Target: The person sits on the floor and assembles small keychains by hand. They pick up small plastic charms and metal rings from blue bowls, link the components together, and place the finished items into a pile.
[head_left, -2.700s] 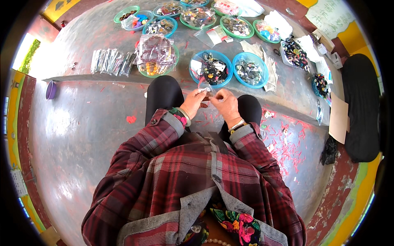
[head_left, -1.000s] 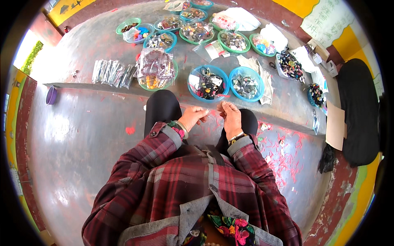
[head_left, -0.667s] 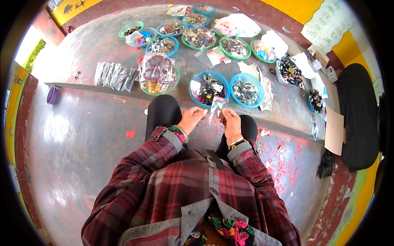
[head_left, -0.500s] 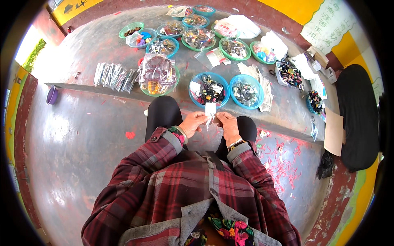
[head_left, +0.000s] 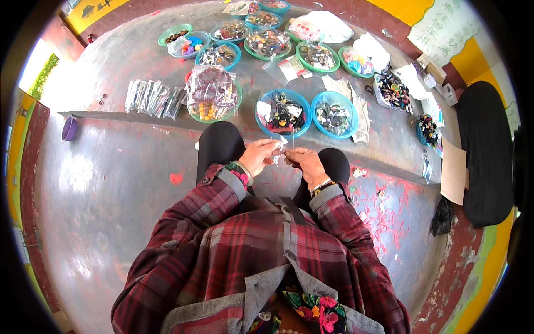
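Over my lap, just in front of the step's edge, both hands work close together. My left hand (head_left: 260, 156) pinches a small crumpled white strip (head_left: 282, 143) between thumb and fingertips. Beside it, the fingers of my right hand (head_left: 307, 165) are closed in a pinch near the strip's lower end; what they grip is too small to make out. Faint thin lines rise above the fingertips, perhaps the edges of something clear. Directly beyond the hands stands a blue basket (head_left: 258, 119) of black cords and colourful small pieces. To its right sits another blue basket (head_left: 355, 119) of packaged trinkets.
A clear bag of dark red beads (head_left: 211, 89) lies over a green basket, left of the blue ones. Further left are several slim packets (head_left: 153, 99). More baskets fill the raised platform behind. A purple bowl (head_left: 69, 128) stands far left; red scraps (head_left: 384, 209) litter the floor right.
The flat white piece that stood upright between my hands no longer shows that way; a crumpled white strip is at my left fingertips. My right hand has turned slightly and its fingers have curled.
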The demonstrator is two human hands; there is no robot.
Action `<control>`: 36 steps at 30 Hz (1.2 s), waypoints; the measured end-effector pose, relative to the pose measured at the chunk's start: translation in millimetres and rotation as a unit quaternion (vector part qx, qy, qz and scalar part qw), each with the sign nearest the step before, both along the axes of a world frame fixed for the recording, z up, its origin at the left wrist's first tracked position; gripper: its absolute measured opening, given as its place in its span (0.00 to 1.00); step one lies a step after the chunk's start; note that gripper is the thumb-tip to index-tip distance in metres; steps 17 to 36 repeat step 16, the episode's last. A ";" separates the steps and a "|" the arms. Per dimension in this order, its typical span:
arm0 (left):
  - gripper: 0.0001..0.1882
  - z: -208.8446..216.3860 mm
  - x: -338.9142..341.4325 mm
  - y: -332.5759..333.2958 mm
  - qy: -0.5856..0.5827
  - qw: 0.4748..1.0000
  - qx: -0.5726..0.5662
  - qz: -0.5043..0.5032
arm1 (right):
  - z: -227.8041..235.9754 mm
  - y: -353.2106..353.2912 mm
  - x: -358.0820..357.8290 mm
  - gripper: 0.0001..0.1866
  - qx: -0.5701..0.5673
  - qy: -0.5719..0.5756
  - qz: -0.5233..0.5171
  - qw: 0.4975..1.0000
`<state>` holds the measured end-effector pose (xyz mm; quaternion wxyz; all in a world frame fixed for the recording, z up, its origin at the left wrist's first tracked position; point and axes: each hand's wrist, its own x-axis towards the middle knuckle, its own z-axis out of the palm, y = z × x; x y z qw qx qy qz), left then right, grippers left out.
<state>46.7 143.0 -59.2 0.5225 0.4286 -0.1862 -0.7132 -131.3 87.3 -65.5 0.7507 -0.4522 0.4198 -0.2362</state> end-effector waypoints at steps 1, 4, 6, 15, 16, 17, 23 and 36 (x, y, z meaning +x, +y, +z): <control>0.10 -0.8 0.5 0.1 -0.004 1.000 0.003 -0.006 | 2.8 0.7 0.7 0.08 -0.001 -0.007 0.004 1.000; 0.10 -4.0 2.9 0.6 0.000 1.000 -0.003 -0.026 | 0.3 2.7 1.6 0.09 -0.012 -0.018 -0.008 1.000; 0.11 0.0 1.2 2.1 -0.004 1.000 -0.005 -0.029 | -0.8 1.9 1.3 0.08 -0.016 -0.032 -0.014 0.999; 0.13 -8.3 3.5 -0.2 -0.010 0.998 -0.015 -0.068 | -3.1 -0.6 2.4 0.04 -0.015 -0.035 0.015 0.999; 0.15 -11.4 4.9 -1.5 -0.014 0.998 -0.012 -0.068 | -3.8 -0.4 1.9 0.04 -0.015 -0.035 0.015 0.999; 0.15 -11.4 4.9 -1.5 -0.014 0.998 -0.012 -0.068 | -3.8 -0.4 1.9 0.04 -0.015 -0.035 0.015 0.999; 0.15 -11.4 4.9 -1.5 -0.014 0.998 -0.012 -0.068 | -3.8 -0.4 1.9 0.04 -0.015 -0.035 0.015 0.999; 0.15 -11.4 4.9 -1.5 -0.014 0.998 -0.012 -0.068 | -3.8 -0.4 1.9 0.04 -0.015 -0.035 0.015 0.999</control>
